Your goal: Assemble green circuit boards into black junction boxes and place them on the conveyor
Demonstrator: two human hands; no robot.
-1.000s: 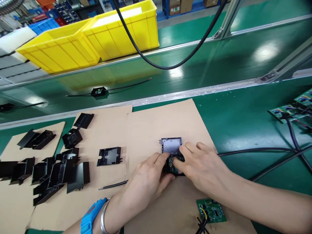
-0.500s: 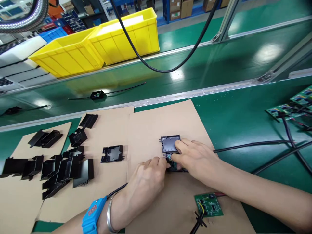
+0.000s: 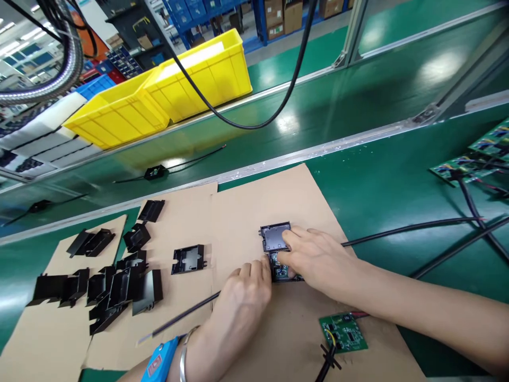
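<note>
A black hinged plastic case (image 3: 275,237) lies unfolded on the cardboard, with a small green circuit board (image 3: 281,270) set in its lower half. My right hand (image 3: 314,257) grips the case at its right side, fingers closed over the board and the case edge. At the left end of the board is my left hand (image 3: 244,297), fingers curled around a black cable (image 3: 186,317) that runs out to the lower left; its fingertips are partly hidden. Another green circuit board (image 3: 344,333) with wires lies below my right forearm.
An open black case (image 3: 189,259) lies left of my hands, and several black cases (image 3: 123,286) are piled farther left. Yellow bins (image 3: 202,74) stand beyond the metal rail. Cables (image 3: 413,231) and wired boards (image 3: 473,162) occupy the right side. A black cable (image 3: 254,127) hangs overhead.
The view has shifted a little. My left fingertips have drawn back from over the board to its left end, showing more of it. The right hand keeps its place on the case.
</note>
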